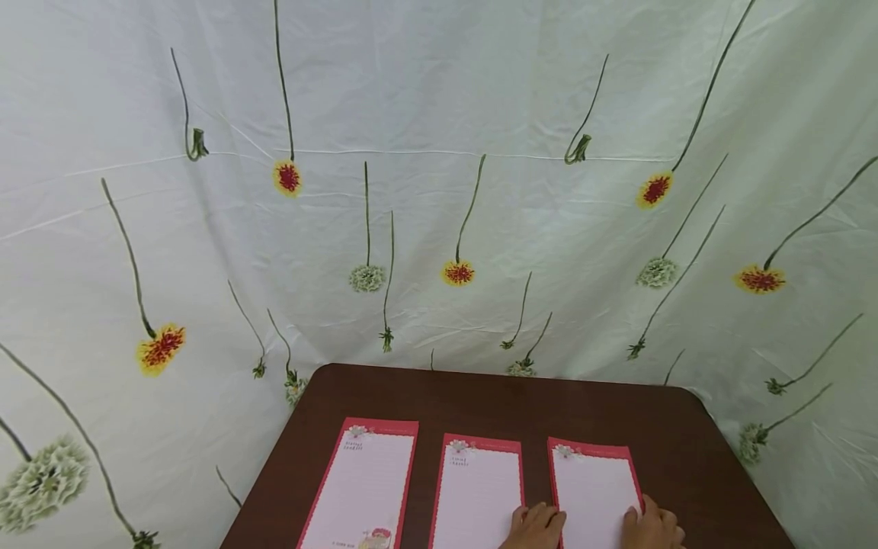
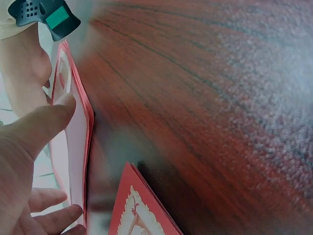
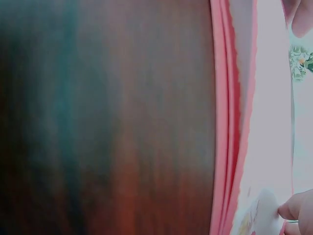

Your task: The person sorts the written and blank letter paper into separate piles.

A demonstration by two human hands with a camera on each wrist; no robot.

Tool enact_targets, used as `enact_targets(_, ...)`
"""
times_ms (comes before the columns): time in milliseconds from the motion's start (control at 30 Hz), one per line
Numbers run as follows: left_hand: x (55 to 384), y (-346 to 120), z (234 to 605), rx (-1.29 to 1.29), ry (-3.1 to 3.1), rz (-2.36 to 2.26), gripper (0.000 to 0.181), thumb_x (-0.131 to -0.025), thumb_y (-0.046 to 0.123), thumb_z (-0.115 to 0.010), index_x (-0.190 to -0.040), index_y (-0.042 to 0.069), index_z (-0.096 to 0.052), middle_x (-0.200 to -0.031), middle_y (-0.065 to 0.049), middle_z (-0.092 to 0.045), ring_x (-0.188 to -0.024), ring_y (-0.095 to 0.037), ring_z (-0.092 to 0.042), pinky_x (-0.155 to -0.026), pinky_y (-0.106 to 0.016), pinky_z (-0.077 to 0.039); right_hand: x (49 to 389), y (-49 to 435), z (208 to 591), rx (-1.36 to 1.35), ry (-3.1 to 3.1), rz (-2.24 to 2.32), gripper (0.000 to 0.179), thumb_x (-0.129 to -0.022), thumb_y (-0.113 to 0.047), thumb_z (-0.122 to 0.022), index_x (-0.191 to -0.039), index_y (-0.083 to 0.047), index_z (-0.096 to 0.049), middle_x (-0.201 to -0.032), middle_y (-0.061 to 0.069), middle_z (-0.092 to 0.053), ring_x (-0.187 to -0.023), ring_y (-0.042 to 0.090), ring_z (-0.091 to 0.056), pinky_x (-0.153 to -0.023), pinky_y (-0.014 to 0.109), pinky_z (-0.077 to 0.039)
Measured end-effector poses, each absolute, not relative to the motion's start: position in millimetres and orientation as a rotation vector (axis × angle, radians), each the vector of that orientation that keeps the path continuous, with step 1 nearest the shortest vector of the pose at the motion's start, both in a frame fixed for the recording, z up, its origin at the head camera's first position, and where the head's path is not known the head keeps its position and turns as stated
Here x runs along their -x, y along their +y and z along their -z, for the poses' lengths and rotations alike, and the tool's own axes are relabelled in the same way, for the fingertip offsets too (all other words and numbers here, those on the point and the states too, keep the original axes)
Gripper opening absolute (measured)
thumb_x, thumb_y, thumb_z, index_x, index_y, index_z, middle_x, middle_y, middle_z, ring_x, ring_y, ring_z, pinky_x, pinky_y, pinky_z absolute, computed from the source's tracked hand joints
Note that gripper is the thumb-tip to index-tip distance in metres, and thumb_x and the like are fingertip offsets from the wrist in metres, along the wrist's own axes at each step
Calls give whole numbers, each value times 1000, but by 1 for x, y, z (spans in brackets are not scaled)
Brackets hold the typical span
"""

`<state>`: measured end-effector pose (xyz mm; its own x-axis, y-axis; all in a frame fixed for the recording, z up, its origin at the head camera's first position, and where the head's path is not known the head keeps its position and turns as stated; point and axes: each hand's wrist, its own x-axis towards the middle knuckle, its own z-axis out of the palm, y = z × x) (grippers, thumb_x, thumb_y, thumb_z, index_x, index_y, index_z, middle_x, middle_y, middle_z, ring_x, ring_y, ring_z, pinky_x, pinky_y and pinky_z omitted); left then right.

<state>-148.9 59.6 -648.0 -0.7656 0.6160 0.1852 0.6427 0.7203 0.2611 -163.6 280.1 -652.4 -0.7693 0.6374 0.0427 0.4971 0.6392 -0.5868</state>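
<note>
Three notepads of white paper with scalloped red borders lie side by side on a dark brown table (image 1: 507, 400). My left hand (image 1: 535, 528) touches the left edge of the right-hand notepad (image 1: 595, 484); in the left wrist view its thumb and fingers look fairly straight along the pad (image 2: 77, 147). On the opposite edge my right hand (image 1: 652, 526) holds the pad, thumb on the page and fingers at the side. The right wrist view shows layered red edges, with the top sheet (image 3: 269, 107) standing a little apart and the right thumb (image 3: 296, 208) on it.
The middle notepad (image 1: 480, 488) is just left of my left hand, and the left notepad (image 1: 366, 480) lies beyond it. A white cloth with printed flowers (image 1: 425, 91) hangs behind the table. A dark wrist strap (image 2: 61, 22) shows on the right wrist.
</note>
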Motion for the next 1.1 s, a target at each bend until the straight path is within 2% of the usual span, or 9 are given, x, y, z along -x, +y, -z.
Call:
enact_targets(500,145,62,655,1034,-2780,423,58,-107,64,-41,-129,16,-66,-127,5,-66,-125,-15,-59,-92,-39,-46,162,276,652,968,-2581,-852,39,-97,-14,-59,-125,12,-53,-118,39,-45,-115,56,-38,-95,67,-34)
enact_targets(667,143,62,661,991,-2673,296,53,-106,63,-44,-123,18,-67,-120,6,-66,-120,-13,-60,-87,-35,-45,163,279,652,980,-2601,-870,41,-98,-16,-56,-127,12,-52,-120,39,-43,-116,56,-37,-95,68,-33)
enact_targets(867,144,62,667,968,-2615,230,50,-105,63,-48,-122,20,-67,-119,6,-67,-117,-12,-61,-86,-33,-44,162,280,651,940,-2576,-888,44,-96,-18,-54,-128,11,-52,-121,41,-42,-117,59,-36,-96,70,-31)
enact_targets(1100,142,60,660,933,-2588,233,54,-102,66,-52,-124,21,-70,-121,5,-67,-117,-12,-61,-85,-32,-45,166,265,632,942,-2628,-865,45,-100,-18,-53,-136,9,-47,-129,40,-39,-124,59,-35,-100,72,-27)
